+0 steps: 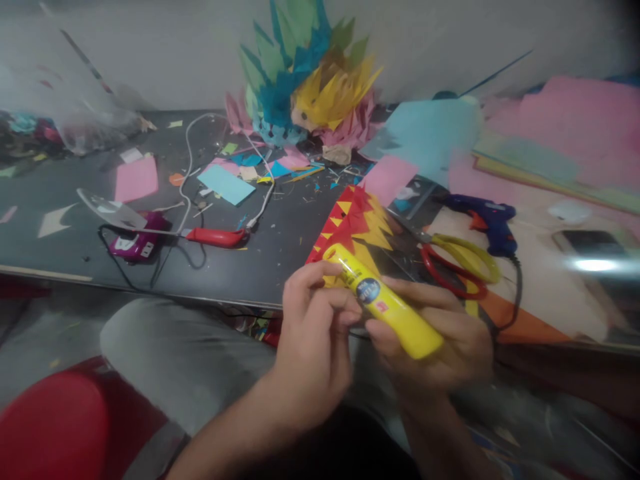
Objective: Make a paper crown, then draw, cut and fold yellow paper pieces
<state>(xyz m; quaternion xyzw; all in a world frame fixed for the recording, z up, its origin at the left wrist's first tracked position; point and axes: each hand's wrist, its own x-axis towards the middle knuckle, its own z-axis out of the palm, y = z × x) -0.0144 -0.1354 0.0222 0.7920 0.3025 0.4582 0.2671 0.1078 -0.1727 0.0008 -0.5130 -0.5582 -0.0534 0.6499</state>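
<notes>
A yellow glue stick (385,303) with a blue oval label lies slanted between my hands, over the table's front edge. My right hand (440,333) is wrapped round its lower body. My left hand (317,333) is closed at the upper end, its curled fingers touching or very near the tube; whether they hold anything small is hidden. Just behind the glue stick, a red and yellow spiky paper piece (350,223) rests on the table, partly covered by the tube and my fingers.
Scissors (453,267) and a blue glue gun (487,220) lie at the right, near a phone (587,247). A red-handled tool (215,237) and a purple adapter (137,243) with cables lie left. A colourful paper sculpture (310,87) stands at the back among paper scraps.
</notes>
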